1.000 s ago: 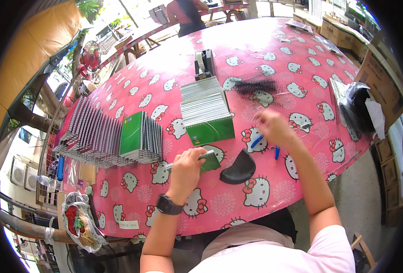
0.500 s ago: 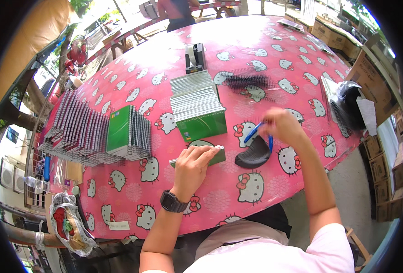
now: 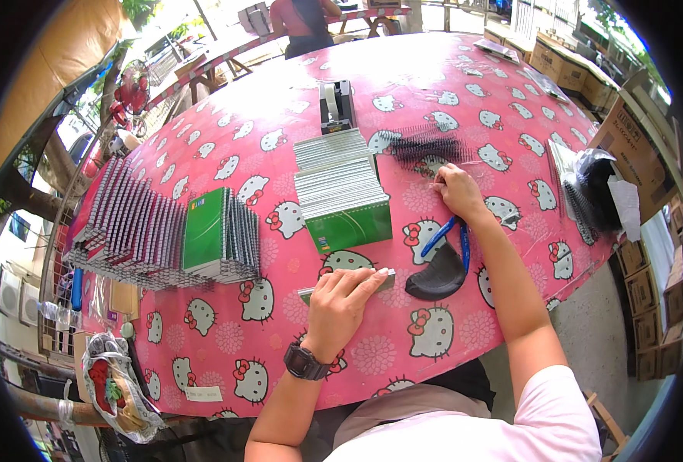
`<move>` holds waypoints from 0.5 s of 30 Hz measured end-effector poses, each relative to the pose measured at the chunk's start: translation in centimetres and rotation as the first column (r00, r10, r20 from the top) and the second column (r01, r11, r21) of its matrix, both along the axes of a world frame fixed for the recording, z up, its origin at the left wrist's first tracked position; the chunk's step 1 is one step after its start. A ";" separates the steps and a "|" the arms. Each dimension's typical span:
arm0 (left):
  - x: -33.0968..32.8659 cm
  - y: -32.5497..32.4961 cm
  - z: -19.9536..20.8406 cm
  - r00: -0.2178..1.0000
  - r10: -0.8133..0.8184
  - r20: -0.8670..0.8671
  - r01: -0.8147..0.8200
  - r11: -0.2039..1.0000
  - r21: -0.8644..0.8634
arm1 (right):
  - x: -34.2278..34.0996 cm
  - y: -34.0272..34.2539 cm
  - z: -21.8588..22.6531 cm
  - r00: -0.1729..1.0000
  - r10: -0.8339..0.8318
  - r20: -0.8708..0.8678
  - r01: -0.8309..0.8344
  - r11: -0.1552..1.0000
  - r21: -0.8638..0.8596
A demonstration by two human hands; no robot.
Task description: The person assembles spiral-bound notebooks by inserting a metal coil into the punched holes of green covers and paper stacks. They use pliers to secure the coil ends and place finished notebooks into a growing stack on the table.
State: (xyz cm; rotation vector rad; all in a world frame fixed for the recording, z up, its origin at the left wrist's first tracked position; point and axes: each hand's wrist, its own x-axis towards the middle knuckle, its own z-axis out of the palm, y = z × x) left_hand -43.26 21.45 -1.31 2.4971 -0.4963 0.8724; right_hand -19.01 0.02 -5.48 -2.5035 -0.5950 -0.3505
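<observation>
My left hand [image 3: 343, 302] is closed over a thin green notebook [image 3: 390, 279], standing on its long edge near the front of the table. My right hand [image 3: 460, 192] is at the near edge of a heap of black spiral binding coils [image 3: 426, 146]. Its fingers are curled together, and what is between them is hidden. Just below that wrist lie the blue handles [image 3: 438, 237] of a tool, beside a black, rounded, ridged object [image 3: 438, 276]. Ahead of my left hand stands a packed row of unbound notebooks [image 3: 347, 223], a green cover facing me.
On the left stand rows of spiral-bound notebooks [image 3: 129, 227], with green ones [image 3: 206, 231] beside them. A tape dispenser [image 3: 336, 108] sits behind the unbound row. Black coils and a dark bag [image 3: 594, 189] lie at the right edge, near cardboard boxes [image 3: 634, 150]. A person [image 3: 303, 27] is far back.
My right hand has moved forward from above the blue handles to the coil heap. My left hand keeps hold of the green notebook. The view has shifted slightly.
</observation>
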 end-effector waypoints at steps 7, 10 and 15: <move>-0.2 -0.2 0.1 1.000 -0.009 -0.015 0.008 1.000 -0.023 | 0.2 -0.7 -0.1 0.999 0.007 -0.039 -0.006 1.000 0.016; -0.2 -0.2 0.0 1.000 -0.007 -0.002 0.007 0.999 -0.034 | -0.5 -0.3 0.6 1.000 -0.012 0.000 0.012 0.998 -0.065; 0.0 -0.3 0.2 1.000 -0.006 0.013 0.007 0.999 -0.037 | -0.1 0.8 -0.5 0.979 -0.017 0.202 0.067 0.968 -0.243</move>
